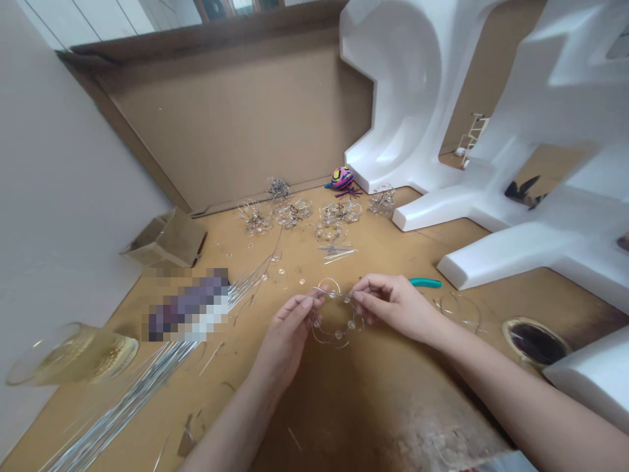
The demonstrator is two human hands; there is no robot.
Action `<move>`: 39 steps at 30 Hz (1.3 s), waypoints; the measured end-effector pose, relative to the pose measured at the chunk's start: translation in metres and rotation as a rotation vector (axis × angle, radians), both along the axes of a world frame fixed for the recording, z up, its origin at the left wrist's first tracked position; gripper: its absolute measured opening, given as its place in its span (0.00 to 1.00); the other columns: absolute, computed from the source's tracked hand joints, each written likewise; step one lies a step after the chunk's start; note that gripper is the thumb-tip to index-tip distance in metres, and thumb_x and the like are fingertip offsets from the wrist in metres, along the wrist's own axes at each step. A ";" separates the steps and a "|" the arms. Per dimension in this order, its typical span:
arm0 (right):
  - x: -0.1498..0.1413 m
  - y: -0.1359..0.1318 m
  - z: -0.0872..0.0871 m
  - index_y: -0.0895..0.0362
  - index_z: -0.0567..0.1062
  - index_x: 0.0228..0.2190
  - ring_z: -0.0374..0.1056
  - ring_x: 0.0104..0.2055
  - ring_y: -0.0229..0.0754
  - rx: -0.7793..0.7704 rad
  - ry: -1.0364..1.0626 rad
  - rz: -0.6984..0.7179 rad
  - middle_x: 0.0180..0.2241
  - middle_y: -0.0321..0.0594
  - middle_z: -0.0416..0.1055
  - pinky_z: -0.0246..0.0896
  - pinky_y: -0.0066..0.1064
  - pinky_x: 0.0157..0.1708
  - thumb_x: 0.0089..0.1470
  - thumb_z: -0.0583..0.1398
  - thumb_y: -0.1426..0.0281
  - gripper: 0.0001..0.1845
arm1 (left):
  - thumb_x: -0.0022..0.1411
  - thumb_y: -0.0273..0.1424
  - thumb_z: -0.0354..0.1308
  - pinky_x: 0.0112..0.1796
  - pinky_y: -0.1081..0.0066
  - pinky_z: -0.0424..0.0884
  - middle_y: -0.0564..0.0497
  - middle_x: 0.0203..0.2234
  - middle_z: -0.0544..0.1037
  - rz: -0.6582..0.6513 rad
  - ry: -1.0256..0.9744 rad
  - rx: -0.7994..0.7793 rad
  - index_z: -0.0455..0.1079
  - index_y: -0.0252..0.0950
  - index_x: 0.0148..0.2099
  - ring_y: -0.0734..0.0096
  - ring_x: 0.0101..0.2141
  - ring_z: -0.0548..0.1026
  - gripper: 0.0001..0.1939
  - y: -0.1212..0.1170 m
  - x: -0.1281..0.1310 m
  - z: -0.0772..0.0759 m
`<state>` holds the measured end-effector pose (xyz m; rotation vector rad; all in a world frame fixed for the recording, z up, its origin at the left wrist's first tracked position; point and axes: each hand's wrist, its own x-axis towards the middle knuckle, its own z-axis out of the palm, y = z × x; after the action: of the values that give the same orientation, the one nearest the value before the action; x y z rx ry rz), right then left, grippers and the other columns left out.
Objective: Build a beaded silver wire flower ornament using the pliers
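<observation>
Both hands hold a ring of looped silver wire set with several clear beads [338,335], above the table in front of me. My left hand [289,328] pinches its left side between thumb and fingers. On the upper right side, my right hand [388,303] pinches the wire near a bead. The exact wire ends at the fingertips are too small to make out. Just behind my right hand lies a teal tool handle [425,283]. A few loose clear beads [282,271] and short wire pieces [337,252] lie beyond the hands.
Several finished-looking wire-and-bead pieces [295,213] stand at the back beside a colourful patterned ornament [343,177]. Long wires [142,387], a glass of liquid [83,357] and a cardboard box [167,237] are at left. White moulded foam [472,242] stands at right, near a dark hole [533,341].
</observation>
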<state>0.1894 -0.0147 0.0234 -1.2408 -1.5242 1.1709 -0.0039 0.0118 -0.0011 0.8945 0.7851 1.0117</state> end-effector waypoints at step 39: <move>0.005 0.002 0.002 0.57 0.74 0.27 0.61 0.21 0.34 0.121 -0.125 -0.124 0.20 0.34 0.67 0.56 0.27 0.22 0.50 0.57 0.64 0.10 | 0.53 0.35 0.60 0.36 0.74 0.66 0.49 0.41 0.72 0.074 0.160 0.086 0.74 0.35 0.30 0.71 0.37 0.70 0.08 -0.002 0.003 -0.011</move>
<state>0.1942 -0.0127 0.0254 -1.3267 -1.5607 0.9229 -0.0006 0.0095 -0.0117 1.0365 0.9202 1.0538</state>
